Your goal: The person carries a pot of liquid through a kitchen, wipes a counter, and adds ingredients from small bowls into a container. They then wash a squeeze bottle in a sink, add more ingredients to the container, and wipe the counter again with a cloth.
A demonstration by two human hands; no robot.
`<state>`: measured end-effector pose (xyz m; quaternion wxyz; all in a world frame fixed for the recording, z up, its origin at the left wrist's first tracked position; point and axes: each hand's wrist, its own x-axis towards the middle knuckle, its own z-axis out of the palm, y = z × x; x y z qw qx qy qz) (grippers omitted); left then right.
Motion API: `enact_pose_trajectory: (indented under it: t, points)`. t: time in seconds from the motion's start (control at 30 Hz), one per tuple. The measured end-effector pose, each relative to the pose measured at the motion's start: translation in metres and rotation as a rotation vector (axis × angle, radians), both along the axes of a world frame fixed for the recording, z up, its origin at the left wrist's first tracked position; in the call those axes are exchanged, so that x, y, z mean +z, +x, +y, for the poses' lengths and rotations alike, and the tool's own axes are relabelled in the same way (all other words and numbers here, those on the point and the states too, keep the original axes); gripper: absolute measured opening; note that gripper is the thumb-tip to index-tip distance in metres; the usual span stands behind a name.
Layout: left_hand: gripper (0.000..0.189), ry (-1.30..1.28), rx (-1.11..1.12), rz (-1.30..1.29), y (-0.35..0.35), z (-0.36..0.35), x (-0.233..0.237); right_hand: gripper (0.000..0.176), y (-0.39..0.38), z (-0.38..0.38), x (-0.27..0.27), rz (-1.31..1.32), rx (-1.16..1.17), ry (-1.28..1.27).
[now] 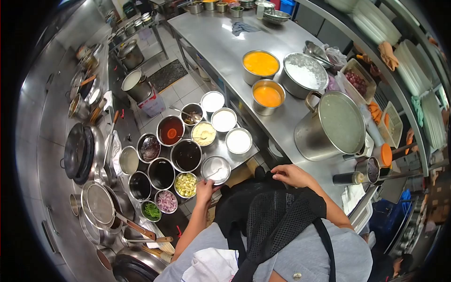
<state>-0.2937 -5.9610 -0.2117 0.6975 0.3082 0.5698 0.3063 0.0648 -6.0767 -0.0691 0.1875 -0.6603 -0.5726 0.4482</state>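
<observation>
My left hand [205, 191] is closed at the near rim of a round metal pot of white powder [218, 163], pinching the handle of a spoon [214, 173] whose end lies in the powder. Beside that hand stands a pot of chopped pale green vegetable [186, 184]. Close by are pots of dark sauce [186, 156], yellowish minced paste [204, 134] and white contents [238, 140]. My right hand [295, 176] holds nothing; its fingers are loosely bent and apart near the edge of the steel table [307, 162].
On the table at right stand a tall stockpot [334, 124], two pots of orange liquid [261, 65] and a basin of white powder [305, 73]. Woks [77, 150] and strainers [100, 202] line the left counter. A lidless bucket [136, 83] sits on the floor side.
</observation>
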Motion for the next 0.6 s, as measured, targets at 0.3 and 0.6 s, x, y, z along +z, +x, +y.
enact_pose_trajectory:
  t: [0.3,0.6]
  points:
    - [0.022,-0.027,-0.45,-0.014,0.107,0.039,0.09,0.037,0.044,-0.04,-0.029,0.043,-0.177,-0.043]
    - [0.023,-0.035,-0.39,-0.231,0.337,0.06,0.014,0.035,0.047,-0.052,-0.04,0.108,-0.284,-0.07]
